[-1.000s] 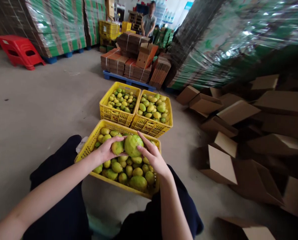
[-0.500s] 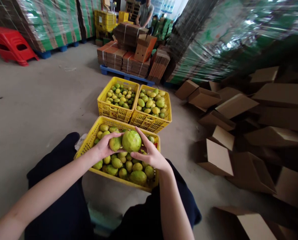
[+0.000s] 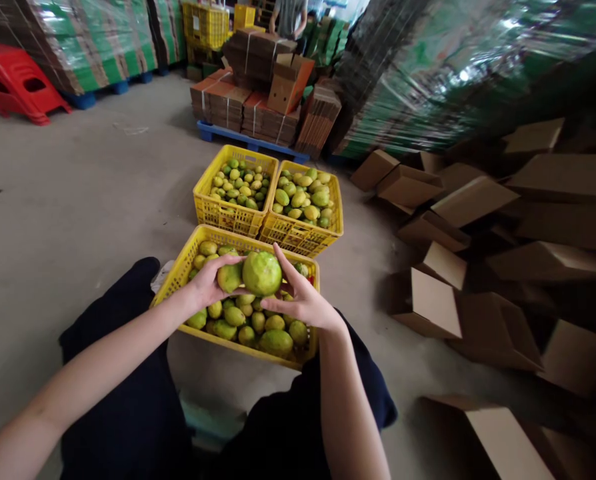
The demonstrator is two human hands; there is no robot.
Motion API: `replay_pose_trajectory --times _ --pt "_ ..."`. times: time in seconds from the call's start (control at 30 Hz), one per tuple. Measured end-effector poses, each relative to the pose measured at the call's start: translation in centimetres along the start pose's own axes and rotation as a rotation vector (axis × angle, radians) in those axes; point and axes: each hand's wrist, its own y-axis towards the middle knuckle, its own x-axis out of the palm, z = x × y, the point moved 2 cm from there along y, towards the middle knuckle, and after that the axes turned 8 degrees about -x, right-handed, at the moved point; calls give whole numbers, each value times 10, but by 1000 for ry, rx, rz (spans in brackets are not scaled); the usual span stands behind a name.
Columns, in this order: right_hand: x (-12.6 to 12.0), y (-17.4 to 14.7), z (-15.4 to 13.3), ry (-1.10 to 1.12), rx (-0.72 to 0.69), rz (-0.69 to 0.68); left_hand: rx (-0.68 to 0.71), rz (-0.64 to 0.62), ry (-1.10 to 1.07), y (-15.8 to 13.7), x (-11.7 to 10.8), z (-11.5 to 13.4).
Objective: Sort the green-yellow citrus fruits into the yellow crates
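Floor: filled frame left.
Left hand: clasped smaller citrus.
Larger citrus: seemed firm, weighty; suited mid-girth cupping.
Right hand: half-spread beside it, contact unclear.

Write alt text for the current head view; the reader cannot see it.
A left hand holds a yellow-green fruit, and a right hand is spread at a larger, rounder one beside it, above a yellow crate of similar fruit. Two more fruit-filled yellow crates stand just beyond, with cardboard boxes strewn at right.
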Motion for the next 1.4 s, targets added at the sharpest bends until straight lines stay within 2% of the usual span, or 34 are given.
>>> replay_pose_trajectory --times 0.1,0.27,0.4,0.5,0.6,0.67,0.73,0.8,0.87,0.97,1.1,1.17,1.27,1.4 --pt "3 1 3 -26 21 17 4 -13 -1 1 -1 -1" --pt "11 10 2 -137 -18 178 14 -24 -17 4 -3 -1" --pt "19 16 7 -279 -26 234 50 16 -9 6 -3 -1" --pt "22 19 15 -350 28 383 102 23 -40 10 0 0" --pt "20 23 21 -364 50 529 171 -53 -59 15 8 4" --pt "17 23 20 -385 15 596 257 -122 17 15 15 7" --pt "14 22 17 -436 -81 636 431 -149 147 10 19 11" --pt "14 19 13 -511 -212 669 643 -118 295 1 18 14" --pt "17 15 10 -584 -339 706 788 -70 426 -9 14 15" --pt "22 10 7 -659 -466 753 884 -31 565 -19 6 14" --pt "22 8 1 -644 -483 756 988 91 685 -22 -1 21" --pt "20 9 0 -547 -461 690 975 76 695 -20 -3 26" --pt "16 11 1 -272 -391 606 821 -63 596 -14 -2 30" --pt "11 14 12 130 -233 659 584 -140 290 -4 -1 28"
